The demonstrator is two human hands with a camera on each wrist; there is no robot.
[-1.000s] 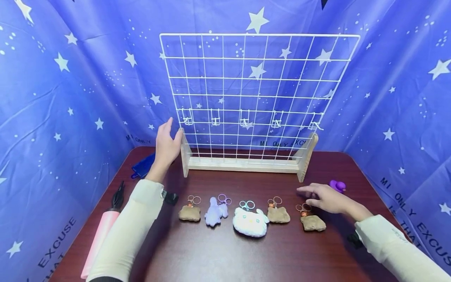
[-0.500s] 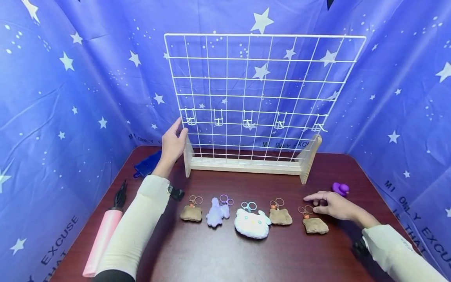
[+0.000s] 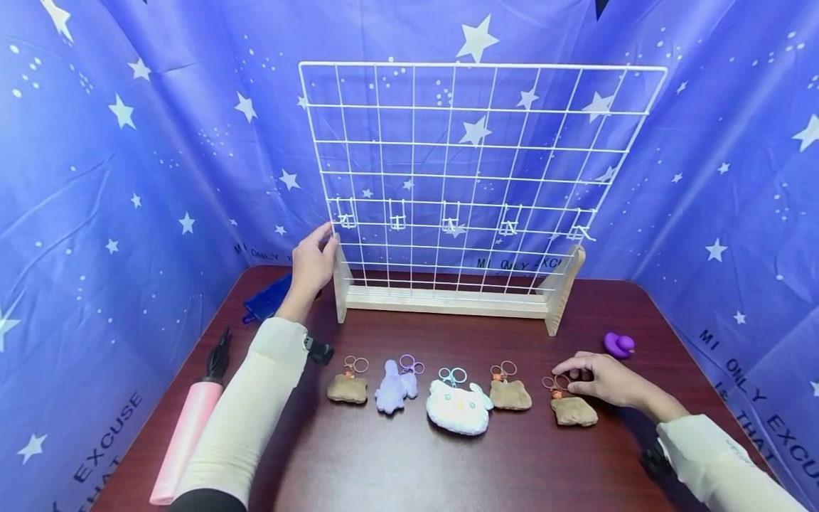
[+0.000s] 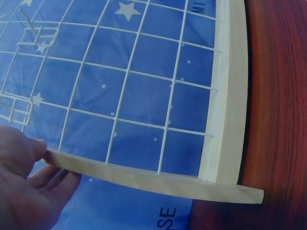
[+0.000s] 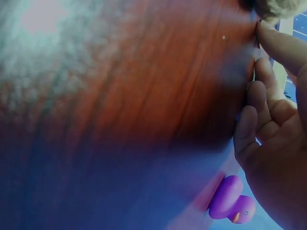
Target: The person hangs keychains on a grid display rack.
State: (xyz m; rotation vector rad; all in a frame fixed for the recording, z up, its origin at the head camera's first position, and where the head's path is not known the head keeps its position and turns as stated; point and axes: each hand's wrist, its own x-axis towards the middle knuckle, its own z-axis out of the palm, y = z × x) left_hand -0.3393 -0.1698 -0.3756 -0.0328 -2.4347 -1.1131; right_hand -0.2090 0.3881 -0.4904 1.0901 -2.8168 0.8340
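Observation:
My left hand (image 3: 312, 263) grips the left wooden upright (image 4: 139, 178) of a white wire grid rack (image 3: 473, 178), thumb on one side and fingers on the other. Several white hooks (image 3: 450, 224) hang in a row on the grid. My right hand (image 3: 608, 378) reaches down at the rings (image 3: 555, 384) of the rightmost brown plush keychain (image 3: 574, 412), thumb and forefinger tips apart around them. To its left lie another brown plush keychain (image 3: 510, 395), a white cat-face one (image 3: 457, 407), a lilac one (image 3: 394, 387) and a third brown one (image 3: 348, 389).
A purple rubber duck (image 3: 618, 345) sits behind my right hand. Left of the rack lies a dark blue item (image 3: 269, 299), partly behind my arm. A pink cylinder with a black end (image 3: 187, 441) lies at the left edge. Starry blue curtains (image 3: 160, 142) surround the table.
My left hand has come onto the rack's left upright and taken hold of it. The right hand has lowered toward the rightmost keychain's rings, its fingers bending. The head view has shifted slightly.

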